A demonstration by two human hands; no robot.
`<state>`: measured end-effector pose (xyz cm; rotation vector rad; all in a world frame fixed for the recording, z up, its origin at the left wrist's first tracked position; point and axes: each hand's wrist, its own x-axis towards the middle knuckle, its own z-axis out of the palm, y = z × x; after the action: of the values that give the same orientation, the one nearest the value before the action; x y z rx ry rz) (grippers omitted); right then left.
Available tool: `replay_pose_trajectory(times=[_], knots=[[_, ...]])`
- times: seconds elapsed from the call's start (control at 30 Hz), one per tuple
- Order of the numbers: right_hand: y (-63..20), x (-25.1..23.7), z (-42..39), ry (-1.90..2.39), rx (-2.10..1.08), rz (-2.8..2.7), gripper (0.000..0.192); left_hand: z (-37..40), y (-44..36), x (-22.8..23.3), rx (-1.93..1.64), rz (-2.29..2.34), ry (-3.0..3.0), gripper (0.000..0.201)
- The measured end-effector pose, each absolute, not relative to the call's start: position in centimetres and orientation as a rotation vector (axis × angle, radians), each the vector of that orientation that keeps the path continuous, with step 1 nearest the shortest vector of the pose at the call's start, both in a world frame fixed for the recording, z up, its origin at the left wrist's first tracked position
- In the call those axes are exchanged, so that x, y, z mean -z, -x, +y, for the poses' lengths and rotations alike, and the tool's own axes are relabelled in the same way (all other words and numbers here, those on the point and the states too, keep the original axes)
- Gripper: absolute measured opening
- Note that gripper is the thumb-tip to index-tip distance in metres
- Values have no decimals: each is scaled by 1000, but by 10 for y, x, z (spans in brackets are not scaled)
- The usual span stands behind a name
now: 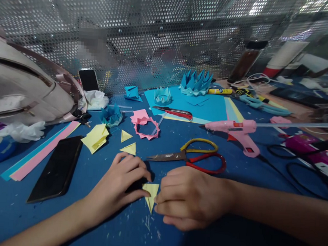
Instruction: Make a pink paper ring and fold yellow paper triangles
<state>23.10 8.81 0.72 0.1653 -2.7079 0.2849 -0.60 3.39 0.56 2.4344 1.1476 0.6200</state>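
Observation:
A small yellow folded paper triangle (pixel 150 194) lies on the blue table (pixel 95 223) between my hands. My left hand (pixel 120 183) presses its left edge with the fingertips. My right hand (pixel 188 197) is curled, and its fingers pinch the triangle's right side. Two more yellow paper triangles (pixel 128 143) lie just beyond my left hand, beside a stack of yellow paper pieces (pixel 96 137). Scissors with red and yellow handles (pixel 195 158) lie shut right behind my right hand.
A black phone (pixel 56 168) and pink and blue paper strips (pixel 42 150) lie at left, near a bag (pixel 23 87). A pink paper ring (pixel 147 127), blue paper crowns (pixel 195 82), a red cutter (pixel 176 112), and a pink glue gun (pixel 238 132) with cables lie further back.

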Motion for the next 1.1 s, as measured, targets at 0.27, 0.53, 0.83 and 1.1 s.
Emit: replay_pose_trajectory(times=[0.27,0.53,0.83,1.1], knots=[[-233,-5,89,-159,-265,-2746,20,36,1,-7,-506,1277,-2294,17],[-230,-3,92,-209,-314,-2623,19,33,-4,-13,-597,1271,-2026,12],[-226,-9,89,670,-1283,-2099,24,37,-9,-27,-840,1329,-1735,19],[-222,-5,87,688,-1614,-2028,34,31,-25,-24,-1083,1405,-1516,20]])
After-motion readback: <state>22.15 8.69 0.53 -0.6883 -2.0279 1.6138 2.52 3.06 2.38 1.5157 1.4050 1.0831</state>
